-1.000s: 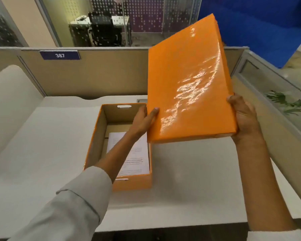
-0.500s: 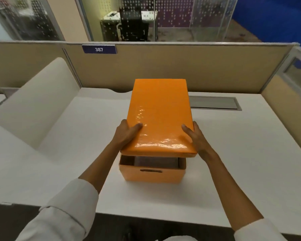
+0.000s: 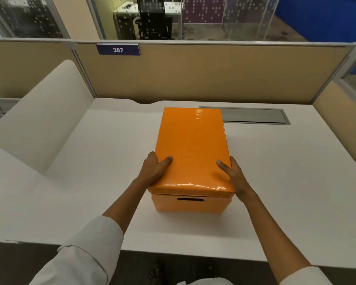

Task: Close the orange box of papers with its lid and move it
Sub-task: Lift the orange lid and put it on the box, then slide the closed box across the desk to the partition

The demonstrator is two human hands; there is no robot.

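Note:
The orange box (image 3: 190, 204) stands in the middle of the white desk (image 3: 296, 182), a dark handle slot in its near wall. Its glossy orange lid (image 3: 191, 149) lies flat on top and covers the whole opening, so the papers inside are hidden. My left hand (image 3: 154, 170) grips the lid's near left edge, thumb on top. My right hand (image 3: 233, 177) holds the near right edge the same way. Both forearms reach in from the bottom of the view.
A white curved divider (image 3: 39, 120) rises on the left of the desk. A grey cable hatch (image 3: 253, 117) lies behind the box on the right. Tan partition walls (image 3: 193, 75) close the back and right side, with a blue 387 plate (image 3: 118, 50).
The lid came down from a tilted hold in the air on the right, hovered over the open box, and now sits fully on it. Both hands stayed on its sides.

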